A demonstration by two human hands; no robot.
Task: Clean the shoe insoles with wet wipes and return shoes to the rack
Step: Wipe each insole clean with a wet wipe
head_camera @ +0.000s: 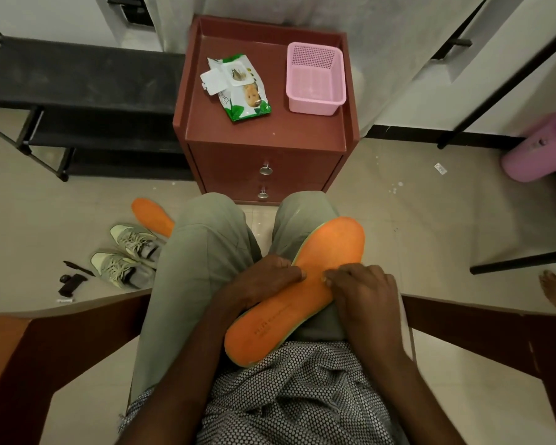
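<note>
Pale floor tiles and a white wall frame a seated person seen from above. Left hand and right hand rest on an orange insole lying slantwise across the right thigh, heel end toward the body; the fingertips of both hands curl down onto its middle and nearly meet. Whether either hand holds a wipe cannot be told; none shows between the fingers. A second insole lies on the floor beside the left knee, just beyond a pair of grey-green shoes. Ahead stands a brown cabinet, its top carrying a pack of wet wipes with the flap open and a pink basket. The black shoe rack, to the left of the cabinet, has no shoes on the shelves in view.

Judged step: steadying the insole before wiping. To do it well, one hand should pin the heel end flat on the thigh while the other draws a fresh wipe from the pack and strokes from heel to toe, covering the edges. The basket is probably meant for used wipes.
</note>
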